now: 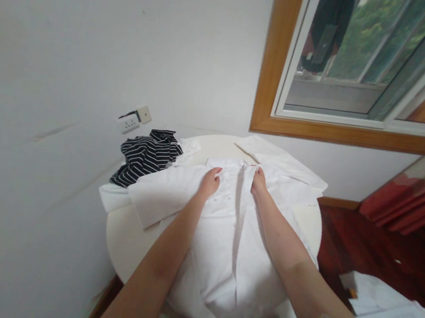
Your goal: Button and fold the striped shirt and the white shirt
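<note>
A white button-up shirt [229,250] lies spread front-up on a round white table [127,236], its collar at the far side. My left hand [209,180] rests on the shirt's chest just left of the button placket, fingers curled onto the cloth near the collar. My right hand [259,182] presses on the cloth right of the placket, fingers bent down at the collar. Both hands touch the fabric; a real grip cannot be seen from here.
A black-and-white striped garment [146,156] lies bunched at the table's far left. A folded white cloth [280,160] sits at the far right. A wall socket [133,120], a wood-framed window [365,69], papers [384,307] on the red floor.
</note>
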### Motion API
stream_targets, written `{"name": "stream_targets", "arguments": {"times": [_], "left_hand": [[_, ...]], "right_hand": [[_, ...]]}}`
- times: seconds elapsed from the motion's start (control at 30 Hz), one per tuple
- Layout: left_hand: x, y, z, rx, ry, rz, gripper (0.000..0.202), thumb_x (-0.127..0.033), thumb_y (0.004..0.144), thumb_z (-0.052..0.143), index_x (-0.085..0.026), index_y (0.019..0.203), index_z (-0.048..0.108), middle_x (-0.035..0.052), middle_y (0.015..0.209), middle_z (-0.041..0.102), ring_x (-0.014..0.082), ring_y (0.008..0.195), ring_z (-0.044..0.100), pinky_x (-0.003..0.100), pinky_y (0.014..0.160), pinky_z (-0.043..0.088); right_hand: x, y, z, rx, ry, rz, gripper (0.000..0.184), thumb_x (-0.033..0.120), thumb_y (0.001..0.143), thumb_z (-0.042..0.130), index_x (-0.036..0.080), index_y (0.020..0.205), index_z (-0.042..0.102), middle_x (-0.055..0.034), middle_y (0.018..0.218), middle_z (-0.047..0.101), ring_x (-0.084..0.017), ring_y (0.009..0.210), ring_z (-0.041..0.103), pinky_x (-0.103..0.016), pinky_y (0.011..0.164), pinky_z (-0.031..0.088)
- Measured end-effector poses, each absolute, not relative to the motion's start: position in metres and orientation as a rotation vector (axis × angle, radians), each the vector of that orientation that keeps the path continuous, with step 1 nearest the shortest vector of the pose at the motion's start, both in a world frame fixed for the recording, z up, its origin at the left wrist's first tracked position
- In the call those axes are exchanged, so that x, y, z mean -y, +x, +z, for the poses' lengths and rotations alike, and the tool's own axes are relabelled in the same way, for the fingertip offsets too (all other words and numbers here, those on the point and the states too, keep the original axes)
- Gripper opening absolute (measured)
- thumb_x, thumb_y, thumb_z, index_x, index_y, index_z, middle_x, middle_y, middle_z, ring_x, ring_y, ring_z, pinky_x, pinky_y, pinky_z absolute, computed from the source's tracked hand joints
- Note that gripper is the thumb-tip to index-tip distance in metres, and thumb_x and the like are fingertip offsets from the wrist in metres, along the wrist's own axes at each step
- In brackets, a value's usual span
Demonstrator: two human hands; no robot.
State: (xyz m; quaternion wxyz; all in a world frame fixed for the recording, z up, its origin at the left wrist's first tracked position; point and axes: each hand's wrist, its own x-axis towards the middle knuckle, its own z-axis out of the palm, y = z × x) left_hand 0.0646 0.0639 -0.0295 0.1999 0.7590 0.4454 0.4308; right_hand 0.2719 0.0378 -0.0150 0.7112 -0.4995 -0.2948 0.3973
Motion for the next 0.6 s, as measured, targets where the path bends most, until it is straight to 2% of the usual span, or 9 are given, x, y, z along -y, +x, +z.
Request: {"name": "stream_targets", "arguments": {"times": [0.27,0.6], "left_hand": [[-0.0643,0.0644,-0.0298,-1.249,2.155,1.196,0.044,0.004,0.075,0.048,-0.017,0.111,0.061,0.0083,0.113,0.067,0.0198,0.11,0.061,0.04,0.105,0.045],[-0.0654,0.0644,-0.0315,-1.252,2.152,1.205,0.043,0.001,0.075,0.049,-0.018,0.111,0.061,0.0081,0.112,0.067,0.0203,0.108,0.062,0.04,0.103,0.046]], "right_hand": [[-0.0361,0.2703,-0.0124,0.632,-1.093,0.899,0.022,0.026,0.069,0.059,0.019,0.089,0.053,0.0032,0.07,0.06,-0.013,0.066,0.057,-0.026,0.065,0.048],[-0.0341,0.2699,-0.0104,0.654,-1.099,0.899,0.022,0.028,0.07,0.06,0.02,0.089,0.053,0.0026,0.07,0.06,-0.014,0.066,0.058,-0.027,0.064,0.05]]}}
